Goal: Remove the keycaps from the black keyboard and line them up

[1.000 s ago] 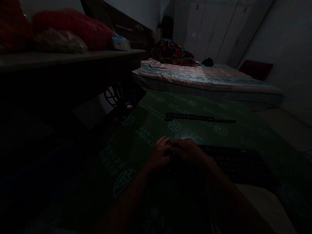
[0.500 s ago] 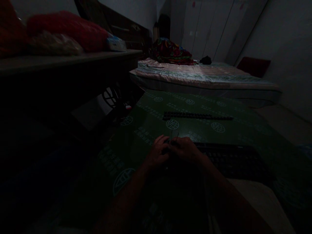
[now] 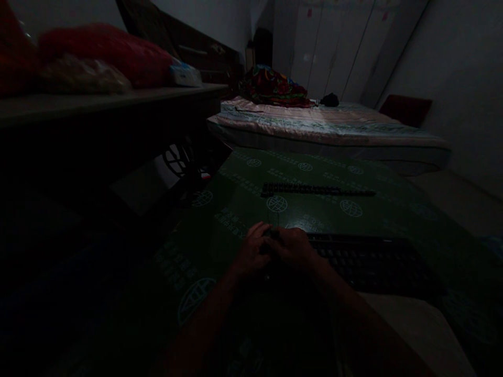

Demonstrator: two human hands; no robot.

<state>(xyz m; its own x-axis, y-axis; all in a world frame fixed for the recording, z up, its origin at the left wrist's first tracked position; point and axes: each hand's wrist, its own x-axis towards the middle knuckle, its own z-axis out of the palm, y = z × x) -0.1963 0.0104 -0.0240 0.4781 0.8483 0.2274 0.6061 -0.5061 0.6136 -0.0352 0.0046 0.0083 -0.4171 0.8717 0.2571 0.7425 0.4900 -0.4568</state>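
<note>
Holding left hand (image 3: 252, 251) close beside right hand (image 3: 294, 247) by black keyboard (image 3: 377, 262), just below thin wires (image 3: 278, 219); seeing mostly shadow, unable to tell either grip.

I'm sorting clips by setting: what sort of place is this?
Most likely a bedroom, dimly lit. A bed with a striped cover stands across the room, a bundled, patterned red blanket lies on it, and what looks like a tall, pale wardrobe stands behind.
</note>
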